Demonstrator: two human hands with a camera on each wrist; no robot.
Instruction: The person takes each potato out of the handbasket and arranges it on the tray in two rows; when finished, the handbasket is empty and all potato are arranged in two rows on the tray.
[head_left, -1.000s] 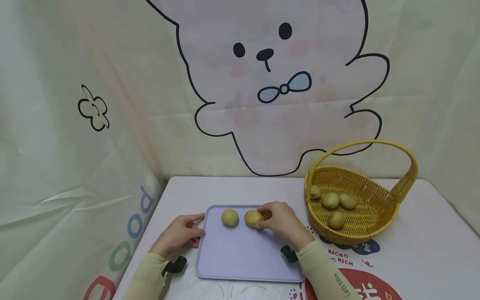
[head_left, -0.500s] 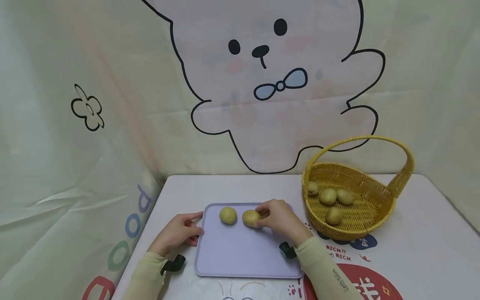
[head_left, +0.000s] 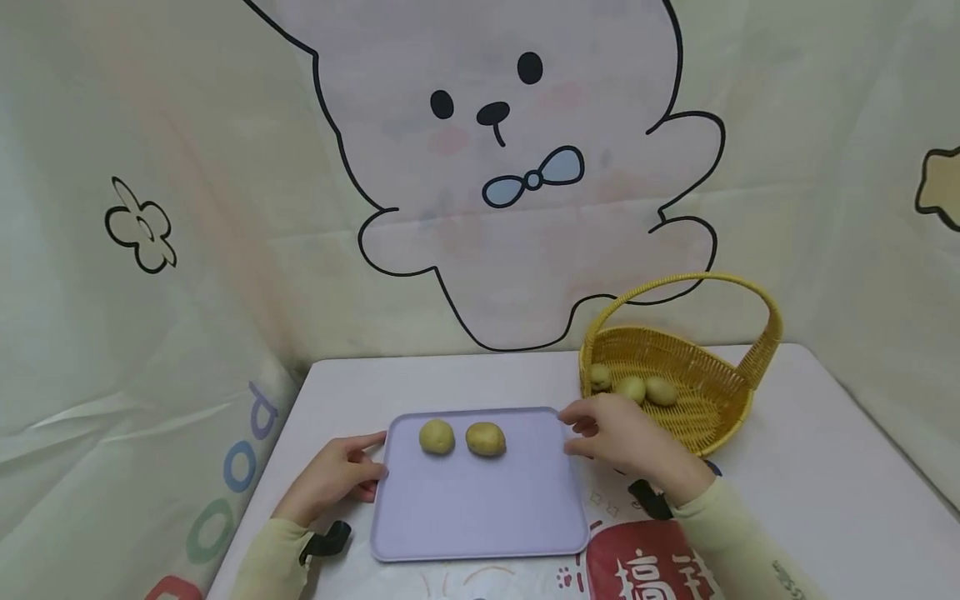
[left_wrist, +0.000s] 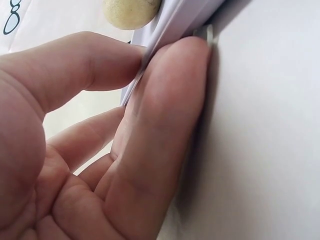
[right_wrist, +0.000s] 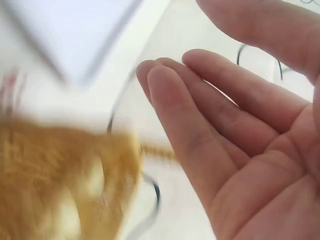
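My left hand (head_left: 333, 475) holds the left rim of a lilac tray (head_left: 480, 508). In the left wrist view, the fingers (left_wrist: 165, 115) lie against the tray's edge (left_wrist: 172, 20), on both sides of it. Two potatoes sit apart near the tray's far side: a rounder left potato (head_left: 437, 437) and a longer right potato (head_left: 486, 439). Between the tray's right edge and a yellow wicker basket (head_left: 705, 367), my right hand (head_left: 626, 433) hovers with nothing in it. Its fingers (right_wrist: 175, 100) are loosely extended in the right wrist view. Several potatoes lie in the basket, partly hidden by this hand.
The basket's tall arched handle (head_left: 693, 277) rises above its bowl. A white table (head_left: 450, 383) with printed red lettering (head_left: 648, 567) near the front bears everything. Behind it hangs a cloth backdrop (head_left: 480, 233) with a cartoon bear.
My right hand has let go of the right potato and moved right, off the tray toward the basket. The left hand stays at the tray's rim. The head view has shifted rightward.
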